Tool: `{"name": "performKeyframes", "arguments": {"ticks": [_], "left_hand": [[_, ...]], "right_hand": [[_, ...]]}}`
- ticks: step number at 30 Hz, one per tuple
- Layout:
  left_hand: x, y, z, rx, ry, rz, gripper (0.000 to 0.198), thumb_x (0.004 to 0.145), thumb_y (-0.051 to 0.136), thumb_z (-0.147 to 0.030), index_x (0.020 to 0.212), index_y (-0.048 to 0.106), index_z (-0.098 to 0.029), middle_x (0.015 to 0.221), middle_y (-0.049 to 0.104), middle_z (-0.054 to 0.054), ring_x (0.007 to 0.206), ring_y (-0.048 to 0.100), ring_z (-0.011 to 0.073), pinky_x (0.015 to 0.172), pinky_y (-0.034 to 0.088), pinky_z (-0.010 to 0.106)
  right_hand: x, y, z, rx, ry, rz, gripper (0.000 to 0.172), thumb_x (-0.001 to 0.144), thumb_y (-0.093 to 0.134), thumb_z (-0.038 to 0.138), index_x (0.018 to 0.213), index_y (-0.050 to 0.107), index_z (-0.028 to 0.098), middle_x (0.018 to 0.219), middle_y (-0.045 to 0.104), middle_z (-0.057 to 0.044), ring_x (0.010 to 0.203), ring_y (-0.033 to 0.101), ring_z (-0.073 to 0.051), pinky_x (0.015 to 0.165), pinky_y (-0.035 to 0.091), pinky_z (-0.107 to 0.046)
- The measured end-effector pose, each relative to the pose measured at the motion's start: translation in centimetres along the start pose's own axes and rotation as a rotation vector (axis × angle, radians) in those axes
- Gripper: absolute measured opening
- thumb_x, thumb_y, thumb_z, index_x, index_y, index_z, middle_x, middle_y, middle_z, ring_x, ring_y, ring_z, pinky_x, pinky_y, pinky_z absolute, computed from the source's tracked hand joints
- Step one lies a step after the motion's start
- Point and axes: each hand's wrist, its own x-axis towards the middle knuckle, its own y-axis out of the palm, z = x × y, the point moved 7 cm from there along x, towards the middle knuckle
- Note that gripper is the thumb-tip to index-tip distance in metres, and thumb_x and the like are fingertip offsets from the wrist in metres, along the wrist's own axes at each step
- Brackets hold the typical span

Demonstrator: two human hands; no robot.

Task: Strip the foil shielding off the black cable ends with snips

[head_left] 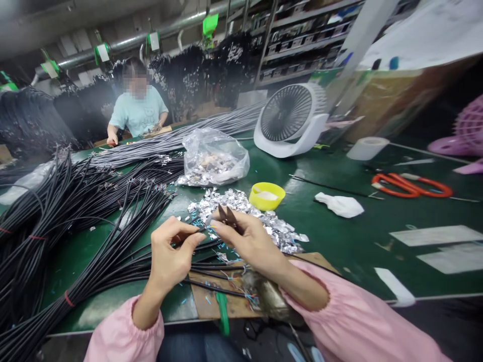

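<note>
My left hand [170,257] pinches a black cable [202,229] near its stripped end, thumb against the fingers. Thin coloured wires [212,226] fan out from that end. Close beside it, my right hand [260,247] is closed around small snips [228,216], their dark pointed blades sticking up between the fingers. Its thumb and forefinger meet at the wire ends. Below the hands, more black cables [222,286] with bared coloured wires lie over a wooden board [202,301]. Just beyond the hands spreads a heap of silver foil scraps [234,201], with blue bits among them.
Bundles of black cables [86,271] cover the left side. A clear bag [217,156] of scraps, a yellow bowl [267,196] and a white fan [290,118] stand ahead. Orange-handled scissors [411,185] and a tape roll [368,148] lie right. A co-worker [138,108] sits across the table.
</note>
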Motion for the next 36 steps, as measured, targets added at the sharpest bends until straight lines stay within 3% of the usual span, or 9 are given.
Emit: {"name": "performKeyframes", "arguments": {"ticks": [2,9,14,19,23,27,29,33,36], "left_hand": [[-0.1,0.0,-0.1,0.046,0.031,-0.004,0.009,0.076,0.066,-0.024,0.069,0.068,-0.017,0.064,0.055,0.000,0.058,0.051,0.0111,0.053,0.038,0.022],[-0.2,0.1,-0.9,0.152,0.156,0.004,0.008,0.078,0.063,-0.021,0.072,0.067,-0.017,0.064,0.056,-0.001,0.057,0.050,0.0097,0.052,0.037,0.021],[0.1,1.2,-0.2,0.162,0.036,0.121,0.020,0.084,0.054,-0.021,0.069,0.066,-0.016,0.061,0.053,-0.001,0.057,0.046,0.0097,0.053,0.033,0.022],[0.1,2.2,0.5,-0.053,-0.194,0.294,0.037,0.084,0.049,-0.035,0.053,0.054,-0.015,0.050,0.044,-0.002,0.048,0.040,0.0088,0.048,0.029,0.022],[-0.1,2.4,1.0,-0.188,-0.322,0.333,0.046,0.079,0.050,-0.053,0.051,0.048,-0.016,0.046,0.037,-0.003,0.044,0.033,0.0077,0.043,0.023,0.021],[-0.2,2.3,1.1,-0.196,-0.348,0.324,0.046,0.077,0.052,-0.054,0.051,0.047,-0.016,0.046,0.035,-0.004,0.044,0.030,0.0074,0.043,0.021,0.021],[-0.2,2.3,1.1,-0.169,-0.343,0.327,0.044,0.077,0.051,-0.051,0.051,0.048,-0.016,0.045,0.035,-0.004,0.044,0.030,0.0075,0.043,0.021,0.021],[-0.2,2.2,1.0,-0.086,-0.334,0.288,0.043,0.080,0.048,-0.047,0.051,0.049,-0.015,0.046,0.037,-0.003,0.044,0.033,0.0077,0.044,0.023,0.021],[-0.2,2.0,0.8,-0.033,-0.317,0.256,0.043,0.082,0.047,-0.046,0.051,0.048,-0.015,0.047,0.040,-0.003,0.045,0.035,0.0081,0.045,0.024,0.022]], "right_hand": [[0.1,0.0,-0.5,0.053,0.076,0.002,0.023,0.080,0.055,0.039,0.072,0.053,0.018,0.058,0.044,0.002,0.054,0.043,-0.012,0.050,0.037,-0.025],[0.1,-0.2,-0.9,0.080,0.115,0.024,0.037,0.075,0.060,0.054,0.073,0.054,0.017,0.060,0.046,0.002,0.056,0.044,-0.012,0.051,0.037,-0.025],[0.3,0.2,-0.8,0.182,0.051,0.091,0.043,0.074,0.059,0.060,0.070,0.053,0.017,0.061,0.046,0.001,0.059,0.046,-0.013,0.056,0.039,-0.027],[0.1,-0.1,1.0,-0.080,-0.228,0.044,0.033,0.088,0.049,0.044,0.066,0.049,0.018,0.064,0.048,-0.001,0.062,0.046,-0.014,0.058,0.038,-0.028],[0.0,-1.4,0.9,-0.199,-0.194,-0.147,0.027,0.091,0.044,0.038,0.071,0.047,0.019,0.064,0.045,0.001,0.058,0.043,-0.013,0.053,0.036,-0.025],[0.0,-0.9,1.0,-0.238,-0.209,-0.080,0.028,0.089,0.048,0.041,0.070,0.048,0.019,0.063,0.046,0.001,0.055,0.044,-0.012,0.049,0.035,-0.024],[-0.3,-0.5,1.6,-0.291,-0.301,-0.049,0.023,0.088,0.051,0.032,0.069,0.049,0.019,0.065,0.049,-0.001,0.057,0.046,-0.012,0.050,0.037,-0.024],[-1.3,-0.4,2.7,-0.449,-0.508,-0.121,0.014,0.082,0.050,0.009,0.071,0.052,0.019,0.069,0.054,-0.003,0.063,0.052,-0.014,0.054,0.039,-0.025],[-0.9,-0.7,1.9,-0.403,-0.400,-0.117,0.015,0.081,0.053,0.014,0.067,0.051,0.019,0.064,0.052,-0.002,0.060,0.050,-0.014,0.053,0.038,-0.025]]}}
